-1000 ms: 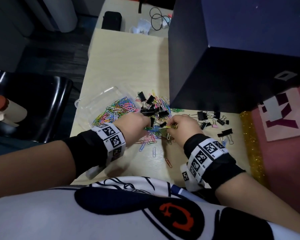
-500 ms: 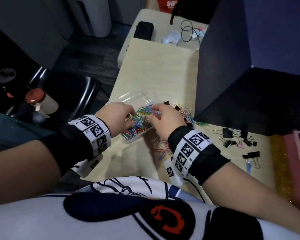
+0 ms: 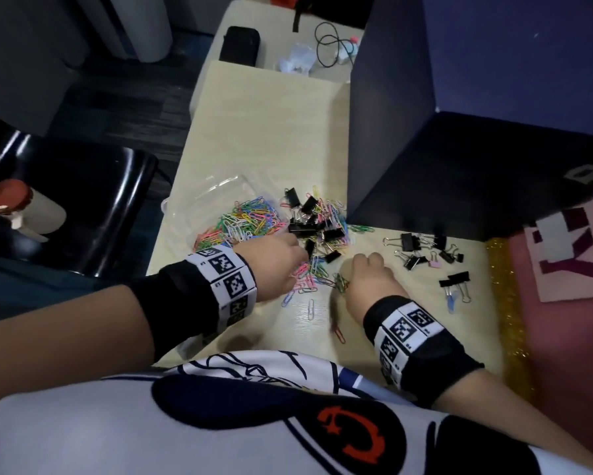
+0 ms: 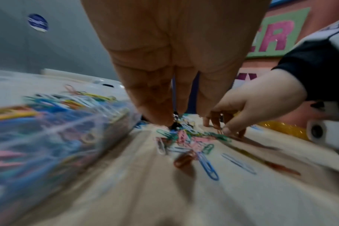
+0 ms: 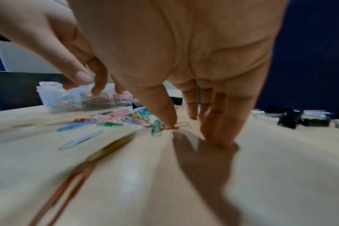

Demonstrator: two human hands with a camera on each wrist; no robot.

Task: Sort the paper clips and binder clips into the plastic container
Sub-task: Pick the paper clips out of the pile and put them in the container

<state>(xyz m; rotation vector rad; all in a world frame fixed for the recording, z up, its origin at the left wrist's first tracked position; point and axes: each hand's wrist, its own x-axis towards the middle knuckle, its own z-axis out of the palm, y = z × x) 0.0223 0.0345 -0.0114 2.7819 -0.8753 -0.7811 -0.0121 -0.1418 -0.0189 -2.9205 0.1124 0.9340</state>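
Observation:
A clear plastic container (image 3: 240, 181) at the table's left holds a heap of coloured paper clips (image 3: 243, 217). To its right lies a mixed pile of paper clips and black binder clips (image 3: 317, 221). Loose paper clips (image 3: 305, 279) are scattered in front of the pile. My left hand (image 3: 281, 262) reaches down into them, its straight fingers (image 4: 155, 107) touching the clips. My right hand (image 3: 356, 272) stands on its fingertips (image 5: 217, 134) on the table, thumb pressing a clip (image 5: 182, 124). More binder clips (image 3: 422, 250) lie to the right.
A tall dark blue box (image 3: 408, 149) stands right behind the pile. A black chair (image 3: 82, 200) and a red-capped bottle (image 3: 7, 204) are left of the table (image 3: 261, 132). A pink mat (image 3: 562, 286) and a gold glitter strip (image 3: 500, 286) border the right side.
Half a second ago both hands were over the container with clips. They have now moved right and down to the loose clips on the table.

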